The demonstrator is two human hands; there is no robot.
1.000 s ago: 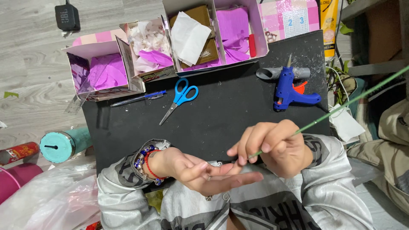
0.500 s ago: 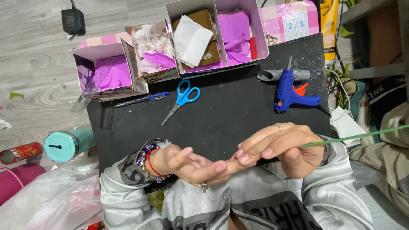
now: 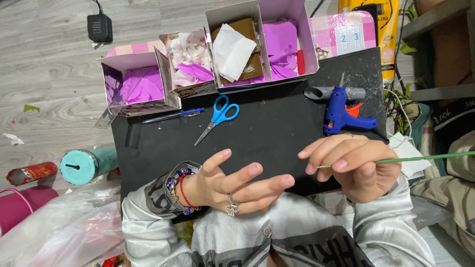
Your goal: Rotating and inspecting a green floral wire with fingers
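Observation:
My right hand point(image 3: 357, 165) pinches a thin green stick point(image 3: 425, 158) that runs out to the right, nearly level. Its near tip pokes out just left of my fingers. My left hand point(image 3: 232, 183) is open with fingers spread, palm up, a ring on one finger and beaded bracelets on the wrist; it holds nothing and its fingertips sit a short gap from the stick's tip. Both hands hover over the near edge of a black board point(image 3: 267, 128).
On the board lie blue-handled scissors point(image 3: 217, 116), a blue pen point(image 3: 173, 115) and a blue glue gun point(image 3: 344, 111) with a grey roll behind it. Open boxes of purple paper point(image 3: 141, 84) point(image 3: 277, 42) stand at the back. A teal can point(image 3: 86, 165) lies at left.
My hands have drawn slightly apart and my left hand's fingers have opened. The green stick has dropped from a steep upward slant to nearly level.

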